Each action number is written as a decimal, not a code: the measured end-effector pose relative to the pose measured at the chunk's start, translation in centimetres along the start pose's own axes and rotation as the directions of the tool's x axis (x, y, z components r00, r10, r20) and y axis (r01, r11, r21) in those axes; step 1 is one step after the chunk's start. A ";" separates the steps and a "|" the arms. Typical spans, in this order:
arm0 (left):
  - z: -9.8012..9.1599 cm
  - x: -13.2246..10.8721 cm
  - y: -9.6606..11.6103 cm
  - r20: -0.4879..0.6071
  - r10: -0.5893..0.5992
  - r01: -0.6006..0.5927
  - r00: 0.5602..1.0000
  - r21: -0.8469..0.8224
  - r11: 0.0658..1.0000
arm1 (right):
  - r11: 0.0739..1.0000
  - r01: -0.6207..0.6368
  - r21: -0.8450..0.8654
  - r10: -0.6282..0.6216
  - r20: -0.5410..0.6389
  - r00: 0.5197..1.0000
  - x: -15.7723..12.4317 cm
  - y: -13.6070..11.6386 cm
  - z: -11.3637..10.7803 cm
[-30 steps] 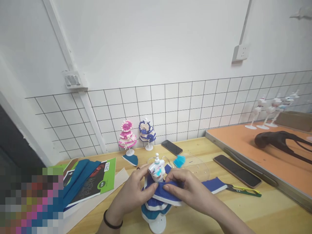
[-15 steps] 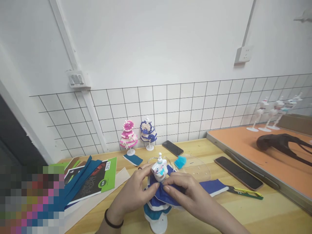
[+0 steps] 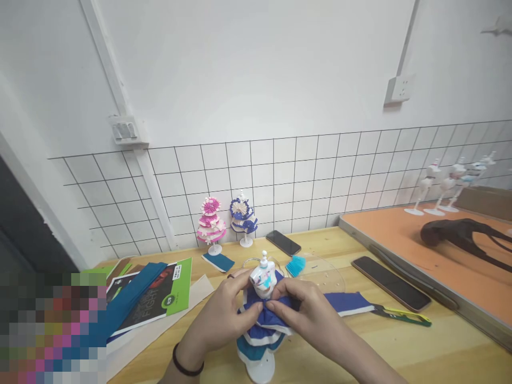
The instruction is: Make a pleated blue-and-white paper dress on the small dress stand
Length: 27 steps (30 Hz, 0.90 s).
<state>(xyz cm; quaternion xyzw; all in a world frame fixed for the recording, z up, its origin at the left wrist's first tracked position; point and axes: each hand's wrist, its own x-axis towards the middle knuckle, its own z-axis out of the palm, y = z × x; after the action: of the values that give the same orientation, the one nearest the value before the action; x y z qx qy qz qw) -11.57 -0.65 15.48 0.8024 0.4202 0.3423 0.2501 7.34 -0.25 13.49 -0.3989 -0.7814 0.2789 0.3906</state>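
A small white mannequin figure [image 3: 263,277] on a round white stand [image 3: 260,369] rises in front of me on the wooden table [image 3: 400,352]. Layered blue, white and teal paper skirts [image 3: 260,330] hang around its waist. My left hand [image 3: 222,314] pinches the dark blue paper layer at the figure's waist from the left. Meeting it from the other side, my right hand [image 3: 306,312] pinches the same blue layer, fingertips touching at the front. Both hands are closed on the paper. A black band circles my left wrist.
Two finished paper-dress figures, pink [image 3: 210,224] and blue [image 3: 242,216], stand by the tiled wall. Booklets and blue paper strips [image 3: 148,293] lie left. A clear plastic dish [image 3: 320,269], teal scrap [image 3: 296,265], blue strip [image 3: 352,303], tweezers [image 3: 400,316], two phones [image 3: 390,282] and an orange board [image 3: 440,250] are right.
My fingers have gathered the blue paper layer tighter around the figure's waist, and it now sits closer in. The camera view has shifted slightly.
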 end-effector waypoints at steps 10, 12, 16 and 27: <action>0.1 -0.2 0.2 -0.020 0.029 -0.028 0.999 0.051 0.998 | 1.000 0.013 -0.011 -0.013 -0.027 1.000 0.0 -0.1 0.0; 0.1 -0.1 0.3 -0.023 0.032 -0.031 0.999 0.048 0.998 | 1.000 0.010 -0.007 -0.010 -0.030 0.999 0.0 0.1 0.1; 0.1 0.1 0.5 -0.032 0.027 -0.027 0.999 0.012 1.000 | 1.000 -0.004 -0.019 0.003 -0.040 0.999 0.0 0.1 0.1; 0.0 0.1 -0.4 0.009 -0.076 0.076 0.997 -0.101 0.992 | 0.996 -0.064 0.062 0.060 0.067 0.996 0.0 0.3 -0.9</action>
<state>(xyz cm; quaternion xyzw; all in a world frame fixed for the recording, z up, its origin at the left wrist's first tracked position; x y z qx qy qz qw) -11.73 -0.31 15.21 0.7728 0.4319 0.3515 0.3043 8.22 0.01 13.76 -0.4008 -0.7717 0.3287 0.3685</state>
